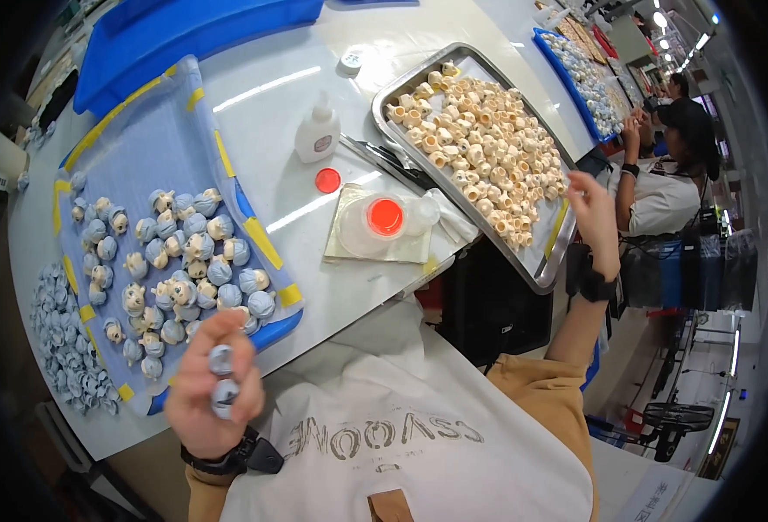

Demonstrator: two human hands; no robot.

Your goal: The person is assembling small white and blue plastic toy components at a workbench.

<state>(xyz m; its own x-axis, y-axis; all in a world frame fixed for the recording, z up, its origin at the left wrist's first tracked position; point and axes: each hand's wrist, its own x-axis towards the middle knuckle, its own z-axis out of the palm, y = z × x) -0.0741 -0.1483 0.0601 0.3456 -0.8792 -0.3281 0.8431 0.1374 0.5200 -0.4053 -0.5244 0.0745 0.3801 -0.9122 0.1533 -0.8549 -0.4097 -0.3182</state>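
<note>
In my left hand (214,383), curled fingers hold two small blue-grey doll hair pieces (220,358), one above the other. Just beyond it, small doll heads with blue-grey hair (197,248) lie on a blue tray (123,165) lined with cloth and edged in yellow tape. My right hand (591,209) is at the right edge of a metal tray (536,280), fingers apart and partly stretched out, with nothing visible in them. Many cream, hollow doll head parts (480,139) fill that tray.
Loose blue-grey hair pieces (66,348) are heaped left of the blue tray. Between the trays stand a white squeeze bottle (318,135), a red cap (327,180), a red-topped jar (386,217) and tweezers (371,157). A co-worker (675,174) sits at the right.
</note>
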